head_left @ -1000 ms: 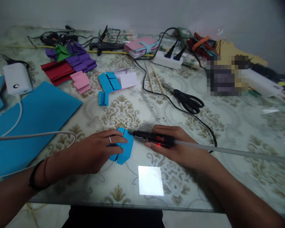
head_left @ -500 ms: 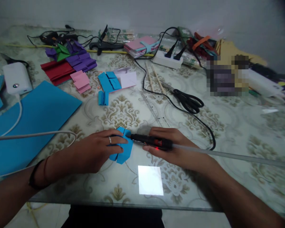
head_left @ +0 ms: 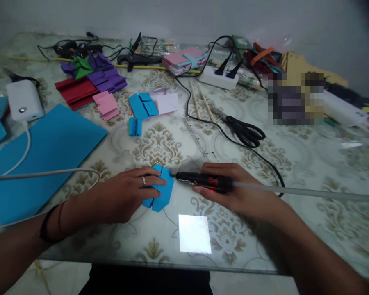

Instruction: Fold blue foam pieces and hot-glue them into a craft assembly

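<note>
My left hand (head_left: pixel 132 190) lies with its fingers spread over a small folded blue paper piece (head_left: pixel 163 194), pressing it flat on the patterned table. In my right hand (head_left: pixel 233 186) is a black hot glue gun (head_left: pixel 206 180) with a small red light and a long pale glue stick (head_left: pixel 295 191) coming out of its back. The gun's nozzle points left and sits at the upper right edge of the blue piece. Whether the tip touches the paper I cannot tell.
A large blue sheet (head_left: pixel 49 155) and a white power bank (head_left: pixel 24 100) are at the left. Folded coloured papers (head_left: pixel 106 105) lie further back. Black scissors (head_left: pixel 246 131), a clear ruler (head_left: pixel 198 139), wooden sticks (head_left: pixel 206 102) and a white power strip (head_left: pixel 218 78) are beyond my right hand.
My right hand and the glue gun have moved a little to the right, taking the nozzle from over the blue piece to its edge. My left hand stays on the paper.
</note>
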Demonstrator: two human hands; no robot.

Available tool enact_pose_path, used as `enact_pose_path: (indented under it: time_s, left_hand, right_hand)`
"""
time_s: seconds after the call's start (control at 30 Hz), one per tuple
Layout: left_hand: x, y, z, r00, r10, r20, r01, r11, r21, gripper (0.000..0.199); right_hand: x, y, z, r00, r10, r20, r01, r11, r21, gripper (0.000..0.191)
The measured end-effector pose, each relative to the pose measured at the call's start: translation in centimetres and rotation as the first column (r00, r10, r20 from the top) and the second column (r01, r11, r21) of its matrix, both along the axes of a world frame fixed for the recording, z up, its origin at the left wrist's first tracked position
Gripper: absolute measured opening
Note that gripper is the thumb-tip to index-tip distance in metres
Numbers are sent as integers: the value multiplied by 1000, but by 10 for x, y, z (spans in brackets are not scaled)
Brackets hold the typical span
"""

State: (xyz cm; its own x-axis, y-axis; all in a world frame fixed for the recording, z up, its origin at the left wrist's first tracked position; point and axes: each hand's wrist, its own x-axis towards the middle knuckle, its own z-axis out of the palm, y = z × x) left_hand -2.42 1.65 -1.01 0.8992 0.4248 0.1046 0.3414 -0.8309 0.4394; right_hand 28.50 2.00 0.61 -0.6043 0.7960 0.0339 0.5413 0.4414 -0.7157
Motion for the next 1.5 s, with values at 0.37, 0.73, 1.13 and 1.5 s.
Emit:
enact_pose_path:
  time_s: [0.37, 0.73, 1.13, 1.5]
  left_hand:
    - [0, 1, -2, 999, 40, 7, -41, 997, 67, 38]
    - [-2, 1, -7, 979, 201, 17, -202, 971, 132, 28]
    - [-3, 0, -10, 980, 200, 18, -200, 975, 91, 31]
    - [-4, 1, -11, 983, 181, -25, -179, 981, 80, 33]
  right_hand:
    - [-1, 1, 4, 999, -35, -2, 35, 999, -8, 34]
    - [-8, -6, -6, 992, 96, -80, -95, 995, 14, 30]
    - [-10, -8, -10, 984, 127, -127, -128, 992, 3, 29]
    - [-1, -2, 2, 996, 90, 0, -90, 994, -67, 35]
